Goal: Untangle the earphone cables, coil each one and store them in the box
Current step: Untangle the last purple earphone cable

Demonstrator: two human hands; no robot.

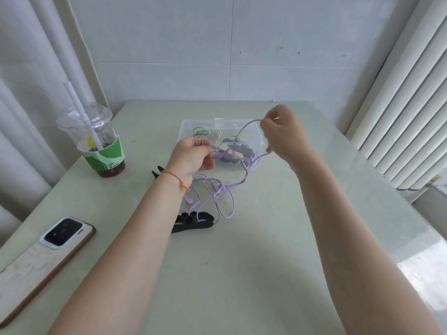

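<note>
now, the purple earphone cable (219, 189) runs between your two hands, and that span is what the next move turns on. your left hand (193, 154) pinches one stretch of it low, just in front of the near left corner of the clear box (258, 134). your right hand (284, 134) pinches another stretch higher up, over the box's right side. so the held length slants up from left to right, roughly across you. below it the rest hangs down into a loose knot of loops on the surface (266, 262), between your forearms and closer to the left one.

the box already holds a coiled green cable (200, 131) and some dark pieces i cannot name. i judge the tangle sits nearer your left hand, so that hand looks better placed to feed slack. a black strap (193, 224) lies touching the loops on the near side and could snag. there is open room to your right, while the cup (96, 141) and phone (58, 247) crowd the left.
</note>
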